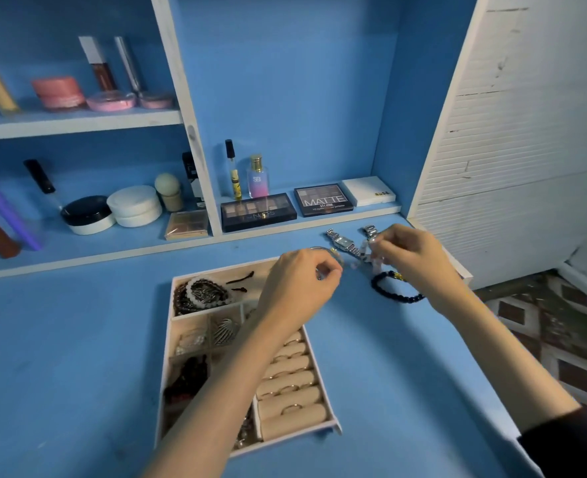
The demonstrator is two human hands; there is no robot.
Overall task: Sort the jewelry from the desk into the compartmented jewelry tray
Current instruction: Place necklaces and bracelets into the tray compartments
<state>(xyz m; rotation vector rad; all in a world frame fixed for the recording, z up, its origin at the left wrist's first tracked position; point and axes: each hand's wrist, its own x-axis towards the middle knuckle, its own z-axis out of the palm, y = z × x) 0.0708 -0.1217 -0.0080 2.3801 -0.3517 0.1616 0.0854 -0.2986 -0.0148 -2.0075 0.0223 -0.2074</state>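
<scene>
Hands both pinching, just past tray [216, 272] far-right corner: left hand [299, 282] holds thin bangle [336, 252], right hand [413, 258] holds pale beaded strand [375, 263]. Silver watch [344, 242] and dark bead bracelet [387, 291] on table [371, 357].

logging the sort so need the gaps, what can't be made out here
head view: bangle, mostly covered by the left hand
head view: pale strand in the right hand, blurred and behind fingers, type unclear
head view: middle of the tray, under the left forearm
head view: far watch, face behind the right hand
</scene>
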